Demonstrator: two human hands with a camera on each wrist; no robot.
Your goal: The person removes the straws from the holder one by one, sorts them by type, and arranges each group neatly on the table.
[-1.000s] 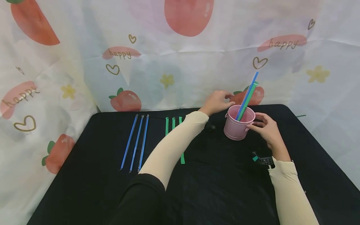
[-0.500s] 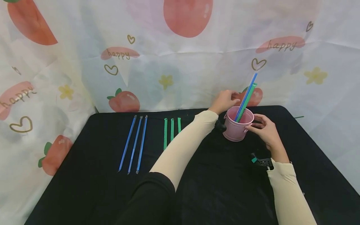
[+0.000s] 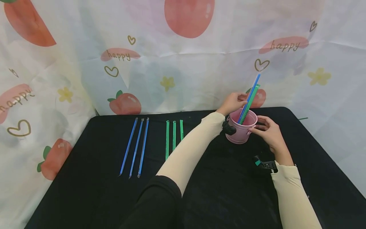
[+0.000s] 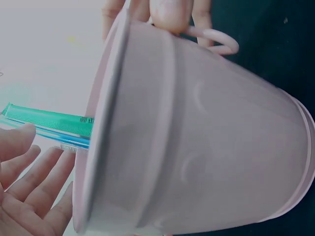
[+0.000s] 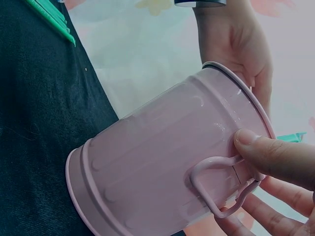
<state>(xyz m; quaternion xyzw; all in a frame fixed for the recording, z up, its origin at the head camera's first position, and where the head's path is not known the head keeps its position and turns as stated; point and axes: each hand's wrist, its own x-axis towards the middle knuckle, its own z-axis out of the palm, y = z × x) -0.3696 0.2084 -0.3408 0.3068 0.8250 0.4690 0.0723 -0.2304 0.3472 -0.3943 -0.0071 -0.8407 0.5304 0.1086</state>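
A pink bucket [image 3: 239, 131] with small side handles stands upright near the table's back right. A blue stick [image 3: 256, 81] and a green ruler-like strip [image 3: 253, 95] with fine marks lean out of it, side by side. My left hand [image 3: 232, 103] is over the bucket's far left rim, its thumb and spread fingers close about the two sticks; whether they touch is hard to tell. My right hand [image 3: 270, 133] holds the bucket's right side, the thumb [image 5: 266, 147] on the wall by the handle [image 5: 216, 184] and fingers behind it. The sticks' lower ends are hidden inside the bucket.
On the black-covered table [image 3: 217, 190], three blue sticks [image 3: 128, 148] lie side by side at left. Several green strips [image 3: 167, 136] lie near the middle, partly covered by my left sleeve [image 3: 190, 149]. A fruit-patterned cloth [image 3: 183, 73] hangs behind.
My left hand has moved right, from beside the bucket to the blue stick and green strip. The right hand stays on the bucket.
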